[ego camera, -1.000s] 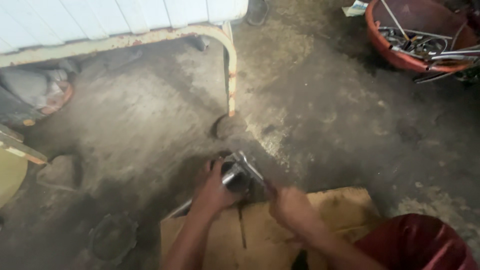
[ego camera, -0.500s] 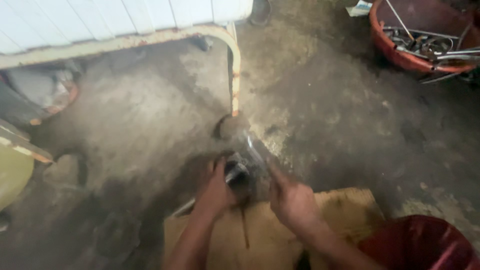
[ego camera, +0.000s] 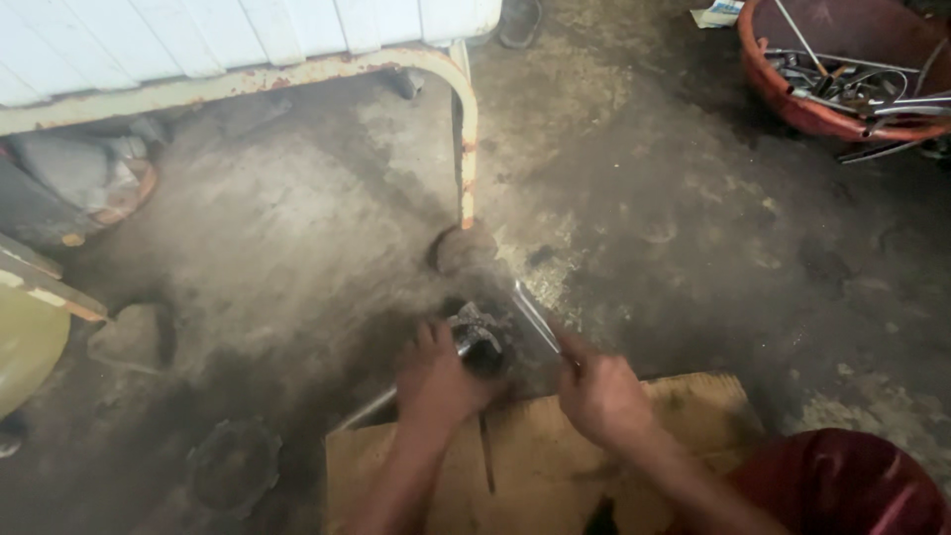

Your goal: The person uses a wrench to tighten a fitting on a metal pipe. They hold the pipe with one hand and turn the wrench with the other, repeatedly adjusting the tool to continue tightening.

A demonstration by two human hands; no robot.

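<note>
- Gripped the dark metal part point(ego camera: 478, 334) with the left hand point(ego camera: 436, 381), fingers closed round its near side; picture a little blurred there, so could not tell how tight.
- Held the bright flat tool point(ego camera: 535, 315) in the right hand point(ego camera: 599, 396), fingers wrapped together round its near end.
- Kept the far end of the tool up beside the dark metal part, touching it or almost; could not tell which.
- Noted the long axis of the tool: slanted, from the right hand up and to the left, toward the right flank of the part.
- Found the part just in front of the left hand and further from the right hand, so the left hand clearly the nearer one.
- Saw a thin rod point(ego camera: 367, 408) running from the part down and to the left, under the left wrist.
- Saw a cardboard sheet point(ego camera: 693, 406) on the concrete floor point(ego camera: 297, 248), just behind the part on the person's side, under both forearms.
- Saw a rusty tube leg point(ego camera: 466, 149) standing just beyond the part.
- Saw a red basin point(ego camera: 792, 104) with metal tools inside, well apart from the part, far to the right and beyond.
</note>
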